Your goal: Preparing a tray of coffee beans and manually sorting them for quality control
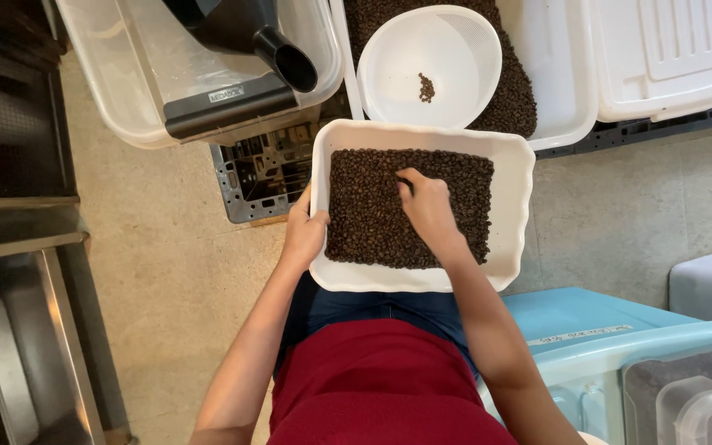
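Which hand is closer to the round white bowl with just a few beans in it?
The right hand. It rests on the beans in the tray, just below the round white bowl. The left hand grips the tray's left edge, farther away.

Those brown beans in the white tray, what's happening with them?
A person sits with a white tray of dark brown beans on their lap. The left hand grips the tray's left edge, and the right hand rests on the beans, fingers poking into them. Just beyond the tray, a round white sieve bowl with only a few beans in it sits on a bin of more beans.
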